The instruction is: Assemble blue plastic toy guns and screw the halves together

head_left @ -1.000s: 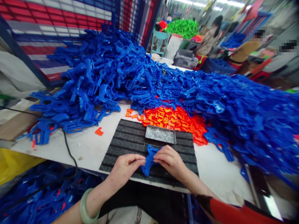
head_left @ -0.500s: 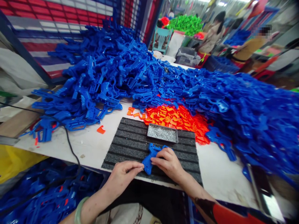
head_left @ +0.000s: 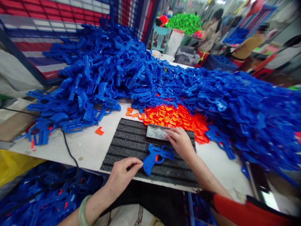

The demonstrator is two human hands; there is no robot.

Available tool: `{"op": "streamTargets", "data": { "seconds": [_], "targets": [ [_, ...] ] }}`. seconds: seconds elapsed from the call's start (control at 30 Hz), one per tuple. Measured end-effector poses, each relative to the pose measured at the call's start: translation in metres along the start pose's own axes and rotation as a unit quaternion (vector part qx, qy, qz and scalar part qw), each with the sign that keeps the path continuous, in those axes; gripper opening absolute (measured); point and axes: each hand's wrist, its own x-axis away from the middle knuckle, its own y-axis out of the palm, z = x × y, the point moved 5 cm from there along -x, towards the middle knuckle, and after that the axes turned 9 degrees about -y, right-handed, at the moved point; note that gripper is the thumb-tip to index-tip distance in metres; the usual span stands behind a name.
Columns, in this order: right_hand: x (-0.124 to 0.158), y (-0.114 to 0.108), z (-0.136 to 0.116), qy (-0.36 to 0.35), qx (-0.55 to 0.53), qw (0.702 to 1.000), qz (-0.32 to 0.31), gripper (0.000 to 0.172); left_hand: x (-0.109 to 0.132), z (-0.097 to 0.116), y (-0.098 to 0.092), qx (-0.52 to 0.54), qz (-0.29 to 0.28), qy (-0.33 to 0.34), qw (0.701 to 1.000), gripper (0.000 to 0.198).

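A blue plastic toy-gun shell with an orange piece in it lies flat on the black ribbed mat. My left hand is closed in a pinch, its fingertips against the butt of the shell; what it pinches, if anything, is hidden. My right hand is off the shell and reaches over the small metal tray of tiny silver screws, fingertips bent together down into it. A green bangle is on my left wrist.
A huge heap of blue gun shells covers the table's back and right side. Orange small parts are piled behind the mat. A black cable crosses the left edge. More blue parts lie below. Other people work at the back right.
My right hand let go of the blue shell and moved up and right to the screw tray. The shell now lies flat on the mat. My left hand stayed pinched at its butt.
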Motion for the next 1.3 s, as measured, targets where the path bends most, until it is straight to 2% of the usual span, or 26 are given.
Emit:
{"op": "streamTargets", "data": {
  "seconds": [0.1, 0.17, 0.3, 0.57, 0.7, 0.8, 0.87, 0.97, 1.1, 1.2, 1.3],
  "targets": [
    [-0.011, 0.018, 0.024, 0.08, 0.004, 0.989, -0.122, 0.02, 0.002, 0.012, 0.001, -0.073, 0.065, 0.143, 0.985, 0.013],
    [-0.013, 0.025, 0.029, 0.1, -0.007, 0.984, -0.145, 0.014, 0.005, 0.014, 0.006, -0.116, 0.083, 0.2, 0.969, 0.011],
    [-0.009, 0.027, 0.029, 0.108, -0.015, 0.986, -0.126, 0.016, 0.01, 0.011, 0.016, -0.17, 0.081, 0.245, 0.951, 0.01],
    [-0.004, 0.021, 0.024, 0.115, -0.037, 0.989, -0.081, 0.022, 0.013, 0.015, 0.024, -0.231, 0.081, 0.309, 0.919, 0.012],
    [-0.002, 0.021, 0.023, 0.113, -0.045, 0.991, -0.061, 0.024, 0.019, 0.013, 0.023, -0.261, 0.083, 0.333, 0.902, 0.016],
    [0.0, 0.021, 0.024, 0.106, -0.048, 0.992, -0.048, 0.027, 0.016, 0.014, 0.014, -0.263, 0.101, 0.345, 0.895, 0.025],
    [0.001, 0.021, 0.025, 0.111, -0.056, 0.991, -0.04, 0.027, 0.002, 0.023, 0.005, -0.258, 0.125, 0.33, 0.899, 0.029],
    [0.001, 0.021, 0.024, 0.124, -0.067, 0.989, -0.032, 0.025, -0.036, 0.049, 0.001, -0.294, 0.136, 0.279, 0.904, 0.023],
    [-0.004, 0.021, 0.018, 0.123, -0.074, 0.989, -0.022, 0.021, -0.096, 0.08, 0.024, -0.443, 0.039, 0.174, 0.879, 0.023],
    [-0.005, 0.019, 0.015, 0.126, -0.085, 0.988, -0.005, 0.021, -0.126, 0.091, 0.04, -0.474, 0.022, 0.134, 0.87, 0.015],
    [-0.001, 0.013, 0.015, 0.145, -0.112, 0.983, 0.019, 0.025, -0.141, 0.091, 0.05, -0.481, 0.016, 0.118, 0.869, 0.013]
  ]
}}
